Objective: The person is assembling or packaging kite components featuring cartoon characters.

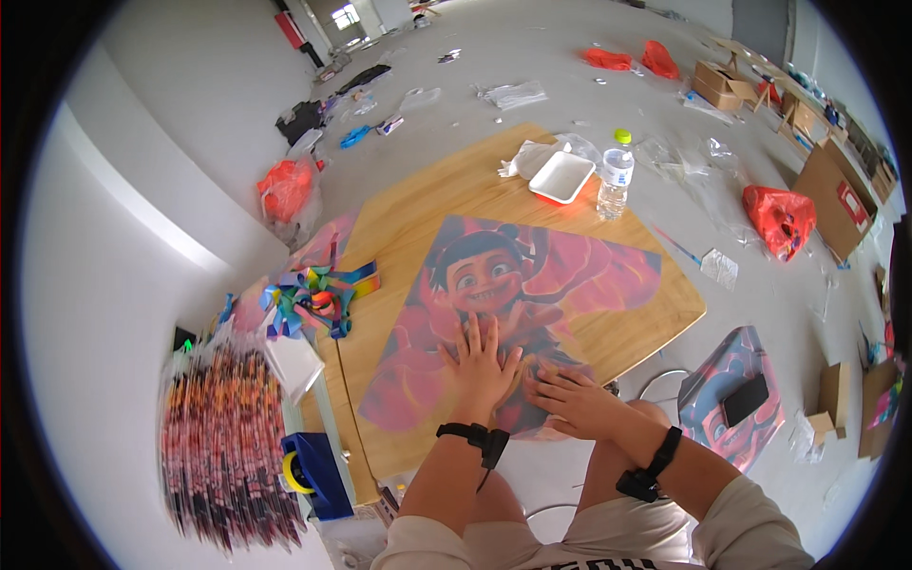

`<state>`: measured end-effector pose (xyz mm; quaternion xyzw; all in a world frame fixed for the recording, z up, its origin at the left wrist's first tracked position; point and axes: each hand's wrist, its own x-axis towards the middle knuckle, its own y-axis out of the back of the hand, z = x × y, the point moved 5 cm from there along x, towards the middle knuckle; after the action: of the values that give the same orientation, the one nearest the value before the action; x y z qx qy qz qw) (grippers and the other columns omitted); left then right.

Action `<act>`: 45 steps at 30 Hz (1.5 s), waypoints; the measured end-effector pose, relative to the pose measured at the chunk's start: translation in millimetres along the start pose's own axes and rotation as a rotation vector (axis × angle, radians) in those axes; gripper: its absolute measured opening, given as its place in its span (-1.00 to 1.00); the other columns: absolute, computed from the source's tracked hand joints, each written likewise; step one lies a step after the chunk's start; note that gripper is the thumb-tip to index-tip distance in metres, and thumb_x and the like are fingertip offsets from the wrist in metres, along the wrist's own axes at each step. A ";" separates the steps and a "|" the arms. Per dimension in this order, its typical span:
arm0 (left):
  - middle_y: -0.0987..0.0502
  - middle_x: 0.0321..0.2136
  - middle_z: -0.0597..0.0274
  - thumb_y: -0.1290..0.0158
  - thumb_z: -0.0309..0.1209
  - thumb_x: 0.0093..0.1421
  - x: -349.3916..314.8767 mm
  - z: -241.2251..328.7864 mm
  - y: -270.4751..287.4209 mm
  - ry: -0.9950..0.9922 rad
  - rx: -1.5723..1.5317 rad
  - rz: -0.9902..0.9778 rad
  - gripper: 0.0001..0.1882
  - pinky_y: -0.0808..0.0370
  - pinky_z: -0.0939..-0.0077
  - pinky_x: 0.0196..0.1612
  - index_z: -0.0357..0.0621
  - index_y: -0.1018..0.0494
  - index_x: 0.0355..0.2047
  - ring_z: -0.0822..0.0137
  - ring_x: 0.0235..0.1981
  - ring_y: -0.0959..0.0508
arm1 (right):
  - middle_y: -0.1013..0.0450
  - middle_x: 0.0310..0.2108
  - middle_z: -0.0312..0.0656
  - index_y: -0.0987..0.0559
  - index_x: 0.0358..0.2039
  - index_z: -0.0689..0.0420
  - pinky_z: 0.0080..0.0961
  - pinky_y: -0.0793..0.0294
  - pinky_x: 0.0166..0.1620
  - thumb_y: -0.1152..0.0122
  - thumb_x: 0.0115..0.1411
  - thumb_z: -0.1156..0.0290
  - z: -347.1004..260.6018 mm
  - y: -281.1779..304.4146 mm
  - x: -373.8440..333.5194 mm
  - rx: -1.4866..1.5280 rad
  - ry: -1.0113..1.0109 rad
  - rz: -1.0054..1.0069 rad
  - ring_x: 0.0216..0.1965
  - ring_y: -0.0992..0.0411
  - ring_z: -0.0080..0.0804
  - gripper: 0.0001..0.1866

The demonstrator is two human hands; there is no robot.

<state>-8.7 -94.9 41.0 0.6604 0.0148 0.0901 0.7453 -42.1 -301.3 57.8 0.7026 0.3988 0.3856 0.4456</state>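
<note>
A pink and purple printed sheet [589, 271] with a cartoon figure on it lies spread over the wooden table [399, 214]. Its outline is angular, and its lower edge reaches the table's near side. My left hand [483, 366] rests flat on the middle of the print, fingers spread upward. Just to its right, my right hand [570, 394] lies on the sheet's lower part with fingers stretched toward the left hand. Neither hand holds anything. Dark bands with small black boxes are strapped to both wrists.
Multicoloured ribbons [318, 299] lie at the table's left edge, near a blue tape dispenser [323, 475] and a thick stack of printed, plastic-wrapped pieces [223, 437]. A white tray [562, 178] and water bottle [616, 180] stand at the far side. Another printed piece [731, 394] sits lower right, bearing a dark flat object.
</note>
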 end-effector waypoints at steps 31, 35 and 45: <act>-0.28 0.28 -0.15 -0.09 -0.32 0.34 -167.5 -101.3 101.4 -0.040 -0.790 0.505 -0.33 -0.27 0.06 0.32 -0.15 -0.15 0.39 -0.09 0.30 -0.31 | -0.60 -0.36 -0.12 -0.68 -0.29 0.18 -0.22 -0.47 -0.10 -0.05 0.27 0.40 -124.6 69.2 -120.8 0.364 -0.489 0.453 -0.24 -0.53 -0.09 -0.76; -0.59 -0.10 0.01 -0.12 -0.39 0.29 -257.8 -174.5 110.2 0.347 -0.693 0.240 -0.53 -0.58 0.17 -0.16 -0.13 -0.39 0.21 0.02 -0.26 -0.65 | -0.59 -0.42 -0.21 -0.70 -0.34 0.13 -0.20 -0.45 -0.09 -0.05 0.22 0.45 -139.5 75.8 -107.1 0.381 -0.554 0.487 -0.30 -0.52 -0.10 -0.77; -0.60 -0.30 0.26 -0.14 -0.37 0.10 -246.3 -220.2 135.4 0.110 0.492 0.133 -0.89 -0.32 0.23 -0.05 -0.02 -0.66 -0.44 0.17 -0.12 -0.51 | -0.54 -0.42 -0.18 -0.66 -0.23 0.24 -0.51 -0.45 -0.24 0.06 0.44 0.46 -127.4 29.1 -108.5 0.663 -0.586 0.342 -0.37 -0.46 -0.42 -0.71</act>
<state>-297.5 98.4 122.7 0.8154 0.0333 0.1686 0.5528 -191.8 -367.1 103.6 0.9417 0.2365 0.0910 0.2212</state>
